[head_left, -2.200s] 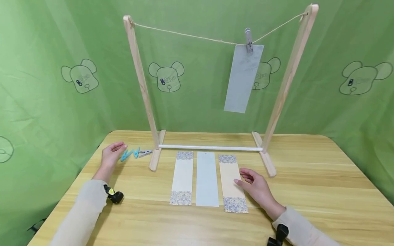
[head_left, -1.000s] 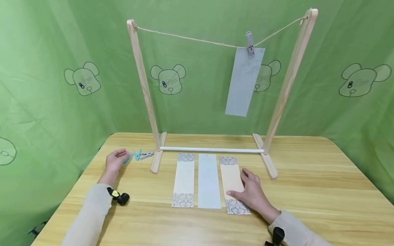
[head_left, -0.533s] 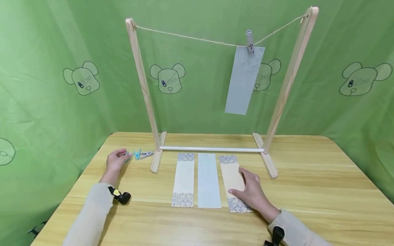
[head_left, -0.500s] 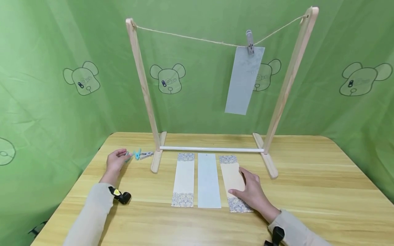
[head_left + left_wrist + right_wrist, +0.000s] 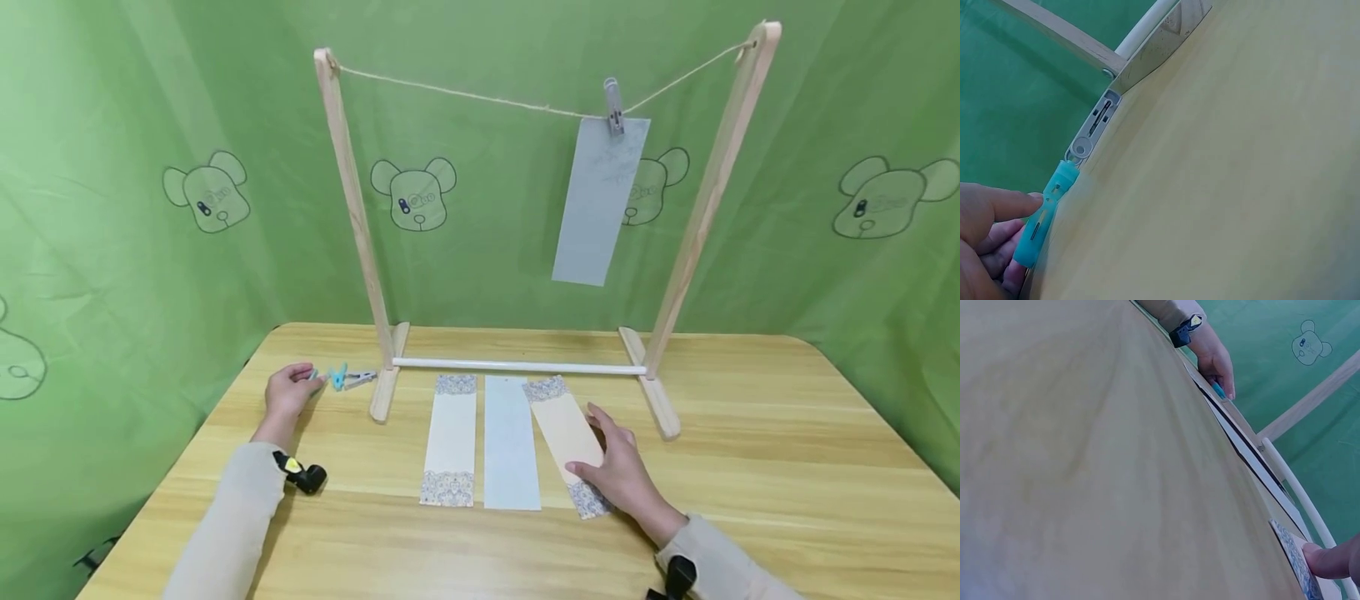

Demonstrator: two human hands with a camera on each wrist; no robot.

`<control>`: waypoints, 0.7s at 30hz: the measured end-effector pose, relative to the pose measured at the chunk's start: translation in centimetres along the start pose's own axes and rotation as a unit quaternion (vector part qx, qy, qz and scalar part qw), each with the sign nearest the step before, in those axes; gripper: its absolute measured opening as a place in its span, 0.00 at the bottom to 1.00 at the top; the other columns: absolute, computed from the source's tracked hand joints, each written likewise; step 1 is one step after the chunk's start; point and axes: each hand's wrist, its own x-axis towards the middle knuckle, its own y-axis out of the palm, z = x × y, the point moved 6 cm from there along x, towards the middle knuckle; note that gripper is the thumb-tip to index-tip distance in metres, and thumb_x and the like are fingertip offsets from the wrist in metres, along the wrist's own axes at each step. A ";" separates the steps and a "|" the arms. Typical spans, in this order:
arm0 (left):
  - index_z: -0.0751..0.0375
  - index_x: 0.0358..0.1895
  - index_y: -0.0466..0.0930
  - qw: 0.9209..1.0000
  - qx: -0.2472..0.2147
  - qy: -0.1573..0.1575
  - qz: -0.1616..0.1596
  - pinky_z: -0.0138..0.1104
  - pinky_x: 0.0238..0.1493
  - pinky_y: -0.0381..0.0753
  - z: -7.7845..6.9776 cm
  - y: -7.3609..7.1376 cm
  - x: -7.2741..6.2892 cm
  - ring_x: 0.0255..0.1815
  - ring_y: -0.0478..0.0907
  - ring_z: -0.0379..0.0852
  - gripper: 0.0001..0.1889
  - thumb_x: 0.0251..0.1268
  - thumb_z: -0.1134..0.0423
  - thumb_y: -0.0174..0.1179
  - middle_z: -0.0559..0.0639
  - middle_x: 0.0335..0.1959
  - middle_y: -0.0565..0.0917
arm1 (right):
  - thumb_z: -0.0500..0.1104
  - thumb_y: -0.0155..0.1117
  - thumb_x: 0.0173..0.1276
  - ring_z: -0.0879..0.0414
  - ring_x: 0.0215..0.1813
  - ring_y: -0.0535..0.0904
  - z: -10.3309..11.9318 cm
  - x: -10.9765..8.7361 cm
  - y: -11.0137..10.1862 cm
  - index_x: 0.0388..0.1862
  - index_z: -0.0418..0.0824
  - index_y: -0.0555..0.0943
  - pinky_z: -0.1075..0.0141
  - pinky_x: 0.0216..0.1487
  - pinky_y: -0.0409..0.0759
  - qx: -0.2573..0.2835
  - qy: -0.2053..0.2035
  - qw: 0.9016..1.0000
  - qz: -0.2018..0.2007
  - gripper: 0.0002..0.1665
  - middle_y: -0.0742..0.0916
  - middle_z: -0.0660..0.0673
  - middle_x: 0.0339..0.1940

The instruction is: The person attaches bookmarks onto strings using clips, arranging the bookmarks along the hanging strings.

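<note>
My left hand (image 5: 287, 393) pinches a teal clothespin (image 5: 1034, 237) at the table's left side, thumb on it and fingers behind. A second teal clothespin (image 5: 339, 377) and a grey clothespin (image 5: 362, 380) lie just beyond. At the right, my right hand (image 5: 626, 471) holds a cream paper card (image 5: 564, 429) with blue patterned ends by its right edge. The thumb lies on its face; the other fingertips are partly hidden. That card lies slanted, its far end against a pale blue card (image 5: 512, 442). Left of these lies a white card (image 5: 452, 433) with patterned ends.
A wooden stand (image 5: 352, 208) with a white crossbar (image 5: 517, 366) rises behind the cards. From its sagging string (image 5: 465, 93) hangs a pale blue card (image 5: 600, 204), held by a grey clothespin (image 5: 614, 108). A green curtain (image 5: 495, 275) closes the back.
My left hand has moved right onto the nearest teal clothespin and taken hold of it. My right hand has gripped the cream card and turned it, its far end swinging left.
</note>
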 end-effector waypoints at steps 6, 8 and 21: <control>0.73 0.59 0.69 1.000 0.026 0.007 -0.006 0.43 0.62 0.71 -0.1 0.3 0.0 0.58 0.70 0.59 0.24 0.59 0.69 0.61 0.69 0.57 0.73 | 0.32 0.73 0.50 0.33 0.65 0.59 0.3 -0.2 -0.2 0.71 0.31 0.55 0.39 0.65 0.58 0.006 -0.014 1.000 -0.008 0.52 0.69 0.29 0.65; 0.74 0.58 0.70 0.999 0.036 0.010 -0.011 0.44 0.62 0.71 -0.1 0.4 -0.1 0.57 0.70 0.60 0.24 0.59 0.69 0.62 0.69 0.56 0.73 | 0.31 0.73 0.50 0.34 0.65 0.59 0.3 -0.2 -0.2 0.71 0.31 0.56 0.40 0.65 0.59 0.007 -0.016 1.000 -0.008 0.51 0.69 0.29 0.66; 0.73 0.56 0.73 0.994 0.105 0.012 -0.039 0.47 0.58 0.72 -0.8 0.9 -0.5 0.53 0.71 0.59 0.23 0.60 0.63 0.63 0.66 0.53 0.75 | 0.31 0.72 0.52 0.36 0.59 0.70 -0.1 -0.1 -0.3 0.73 0.35 0.52 0.44 0.59 0.72 0.028 -0.004 1.000 -0.012 0.54 0.69 0.27 0.64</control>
